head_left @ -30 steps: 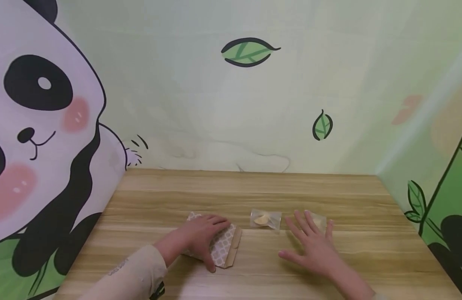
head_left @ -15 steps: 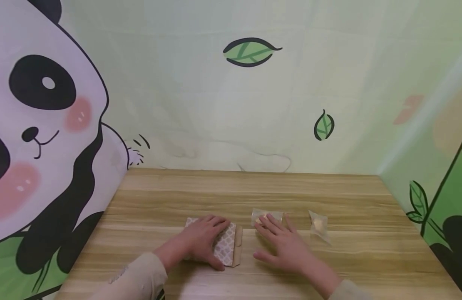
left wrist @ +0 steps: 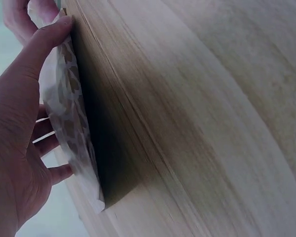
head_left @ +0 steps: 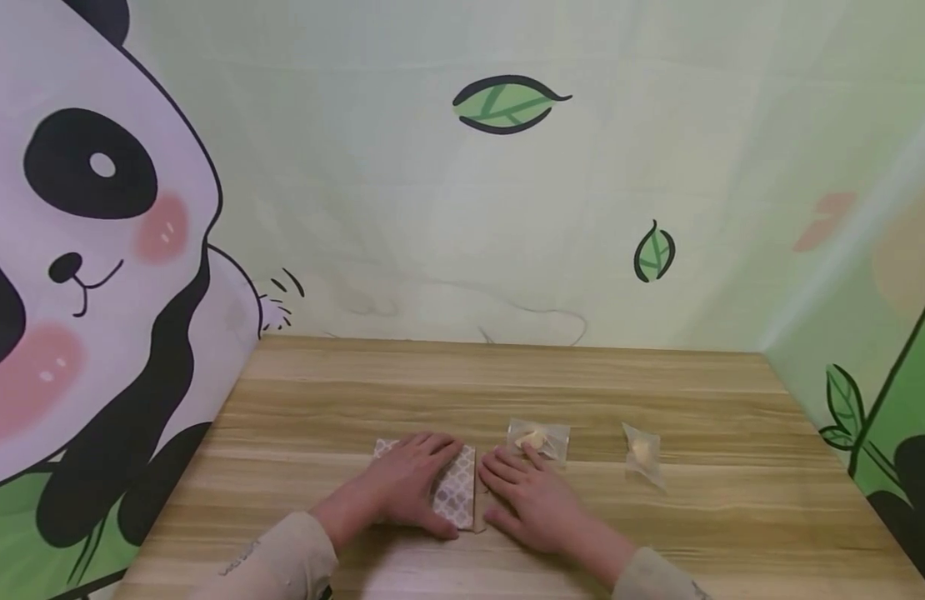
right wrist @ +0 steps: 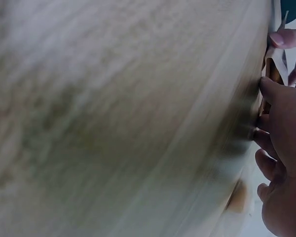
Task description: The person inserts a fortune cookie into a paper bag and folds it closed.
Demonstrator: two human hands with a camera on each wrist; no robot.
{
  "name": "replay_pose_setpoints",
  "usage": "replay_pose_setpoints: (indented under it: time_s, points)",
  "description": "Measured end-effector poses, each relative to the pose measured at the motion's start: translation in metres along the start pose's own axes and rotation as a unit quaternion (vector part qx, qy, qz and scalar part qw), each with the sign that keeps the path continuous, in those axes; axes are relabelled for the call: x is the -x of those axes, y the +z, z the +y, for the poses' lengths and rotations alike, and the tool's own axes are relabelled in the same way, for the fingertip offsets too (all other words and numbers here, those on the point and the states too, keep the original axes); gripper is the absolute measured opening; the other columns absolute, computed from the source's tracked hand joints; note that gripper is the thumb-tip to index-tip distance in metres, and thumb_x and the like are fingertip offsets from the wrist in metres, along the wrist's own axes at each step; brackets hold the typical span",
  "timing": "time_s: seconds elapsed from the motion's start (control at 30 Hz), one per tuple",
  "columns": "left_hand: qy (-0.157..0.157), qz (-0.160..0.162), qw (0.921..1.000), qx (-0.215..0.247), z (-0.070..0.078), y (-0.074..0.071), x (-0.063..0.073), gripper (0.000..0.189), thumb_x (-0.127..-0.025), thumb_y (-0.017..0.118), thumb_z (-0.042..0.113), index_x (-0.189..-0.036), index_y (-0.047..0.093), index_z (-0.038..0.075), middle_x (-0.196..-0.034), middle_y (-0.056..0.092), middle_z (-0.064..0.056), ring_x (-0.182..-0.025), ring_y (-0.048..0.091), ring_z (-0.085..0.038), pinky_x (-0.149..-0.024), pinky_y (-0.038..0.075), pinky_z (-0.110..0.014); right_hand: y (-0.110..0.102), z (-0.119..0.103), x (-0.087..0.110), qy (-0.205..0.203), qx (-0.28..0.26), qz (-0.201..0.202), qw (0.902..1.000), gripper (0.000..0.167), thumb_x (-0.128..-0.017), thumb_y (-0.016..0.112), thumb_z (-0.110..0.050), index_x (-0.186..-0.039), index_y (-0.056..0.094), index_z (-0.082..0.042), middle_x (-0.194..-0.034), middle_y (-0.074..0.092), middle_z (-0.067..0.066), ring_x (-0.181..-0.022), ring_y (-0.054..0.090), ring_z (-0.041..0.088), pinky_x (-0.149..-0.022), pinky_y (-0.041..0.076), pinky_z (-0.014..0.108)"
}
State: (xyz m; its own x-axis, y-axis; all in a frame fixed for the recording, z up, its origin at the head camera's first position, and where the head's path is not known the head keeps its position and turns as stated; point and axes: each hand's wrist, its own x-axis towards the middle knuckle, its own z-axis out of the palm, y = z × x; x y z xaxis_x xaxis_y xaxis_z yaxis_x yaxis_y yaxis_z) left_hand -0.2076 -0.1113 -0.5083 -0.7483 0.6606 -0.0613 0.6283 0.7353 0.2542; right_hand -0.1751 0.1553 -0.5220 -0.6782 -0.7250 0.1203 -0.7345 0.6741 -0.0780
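A flat cardboard box (head_left: pixel 457 498) with a grey-and-white lattice pattern lies on the wooden table. My left hand (head_left: pixel 410 479) spans its top and grips it, thumb at the near edge and fingers toward the far edge. In the left wrist view, a dark shadow runs along the box's lower edge (left wrist: pixel 81 111). My right hand (head_left: pixel 533 500) is at the box's right end, its fingertips and thumb touching the plain brown end flap (head_left: pixel 481 518), which it partly covers. The right wrist view shows a brown gap (right wrist: pixel 275 71) at that end.
A clear plastic packet (head_left: pixel 556 435) with a pale yellow folded piece inside lies just beyond my right fingers. Farther right lies a similar clear packet (head_left: pixel 642 454). A panda-printed cloth (head_left: pixel 402 208) rises behind the table's back edge.
My right hand has moved left from the right packet, past the middle one, to the box's flap. The left hand stays on the box, whose end has turned slightly.
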Motion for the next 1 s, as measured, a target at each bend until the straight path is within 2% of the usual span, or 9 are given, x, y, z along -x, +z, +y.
replay_pose_setpoints:
  time_s: [0.2,0.4,0.53,0.7,0.87,1.0]
  points:
    - [0.008,-0.003,0.9998,-0.017,0.002,-0.006,0.001,0.12,-0.069,0.088,0.065,-0.162,0.042,0.007,-0.158,0.049,-0.011,-0.145,0.048,-0.033,-0.123,0.04,-0.053,0.005,0.0,-0.005,-0.004,0.021,0.021,0.9995,0.059,-0.107,0.06,-0.047,-0.15,0.062,-0.007,-0.156,0.058,0.01,-0.147,0.051,0.029,-0.126,0.032,0.059]
    - [-0.003,-0.045,0.9984,-0.034,0.007,-0.021,-0.001,0.125,-0.061,0.094,0.049,-0.164,0.038,0.005,-0.158,0.048,-0.013,-0.146,0.046,-0.034,-0.124,0.037,-0.052,0.006,0.001,-0.007,0.003,0.026,0.025,0.9994,0.06,-0.105,0.061,-0.051,-0.148,0.064,-0.008,-0.154,0.06,0.009,-0.146,0.053,0.028,-0.126,0.032,0.059]
    - [0.0,-0.053,0.9973,-0.051,0.012,-0.027,-0.007,0.119,-0.062,0.093,0.047,-0.16,0.042,0.003,-0.151,0.054,-0.013,-0.142,0.049,-0.033,-0.125,0.038,-0.049,0.007,0.002,-0.007,0.004,0.029,0.024,0.9993,0.061,-0.105,0.061,-0.053,-0.147,0.065,-0.008,-0.153,0.061,0.008,-0.146,0.054,0.028,-0.126,0.033,0.059]
    - [0.012,-0.041,0.9969,-0.067,0.017,-0.024,-0.015,0.104,-0.063,0.092,0.05,-0.148,0.053,0.005,-0.138,0.058,-0.009,-0.13,0.054,-0.029,-0.12,0.044,-0.046,0.008,0.004,-0.006,0.003,0.03,0.025,0.9993,0.062,-0.105,0.061,-0.053,-0.147,0.065,-0.008,-0.153,0.061,0.008,-0.145,0.054,0.028,-0.125,0.033,0.059]
    - [0.011,-0.03,0.9987,-0.039,0.016,-0.02,-0.014,0.093,-0.063,0.093,0.049,-0.139,0.058,0.007,-0.133,0.058,-0.006,-0.123,0.054,-0.025,-0.111,0.051,-0.043,0.008,0.004,-0.005,0.001,0.028,0.024,0.9993,0.062,-0.105,0.061,-0.053,-0.148,0.064,-0.009,-0.153,0.061,0.007,-0.145,0.054,0.028,-0.126,0.033,0.059]
    - [0.003,-0.029,0.9995,-0.009,0.012,-0.018,-0.011,0.094,-0.065,0.092,0.047,-0.142,0.056,0.008,-0.137,0.058,-0.007,-0.127,0.055,-0.027,-0.113,0.05,-0.045,0.008,0.004,-0.006,-0.004,0.03,0.028,0.9991,0.061,-0.105,0.06,-0.053,-0.148,0.065,-0.01,-0.152,0.062,0.007,-0.145,0.055,0.028,-0.125,0.034,0.059]
